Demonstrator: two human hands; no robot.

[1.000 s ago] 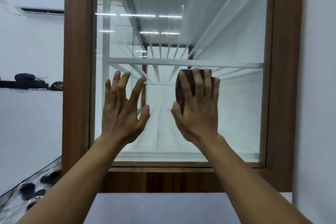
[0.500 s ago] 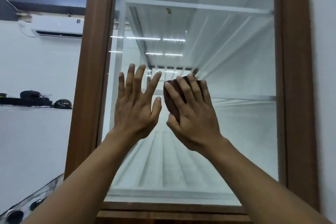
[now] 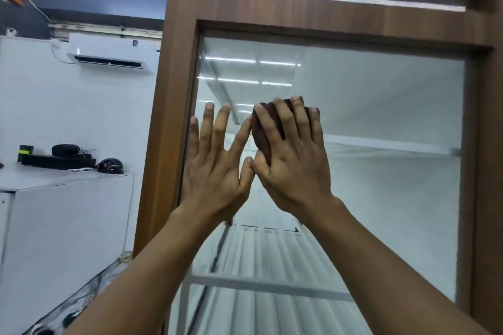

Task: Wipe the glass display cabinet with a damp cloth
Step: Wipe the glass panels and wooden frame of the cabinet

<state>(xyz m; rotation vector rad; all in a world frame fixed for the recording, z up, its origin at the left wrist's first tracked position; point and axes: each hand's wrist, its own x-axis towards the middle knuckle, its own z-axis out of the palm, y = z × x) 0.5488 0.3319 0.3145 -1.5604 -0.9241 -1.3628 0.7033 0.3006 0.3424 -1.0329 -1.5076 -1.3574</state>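
Note:
The display cabinet has a brown wooden frame (image 3: 166,106) around a tall glass pane (image 3: 381,122) with white shelves behind it. My right hand (image 3: 294,160) presses a dark brown cloth (image 3: 261,130) flat against the upper middle of the glass, fingers spread over it. My left hand (image 3: 215,163) lies flat on the glass just left of it, fingers apart and holding nothing. The two thumbs touch.
A white cabinet (image 3: 62,215) stands at the left with a black helmet (image 3: 110,165) and dark gear on top. An air conditioner (image 3: 111,56) hangs on the white wall above. A wooden top rail (image 3: 340,11) crosses over the pane.
Both hands have slid up the glass together with the cloth, and my view has tilted upward; the cabinet's top rail has come into sight. The hands have drawn closer until the thumbs meet.

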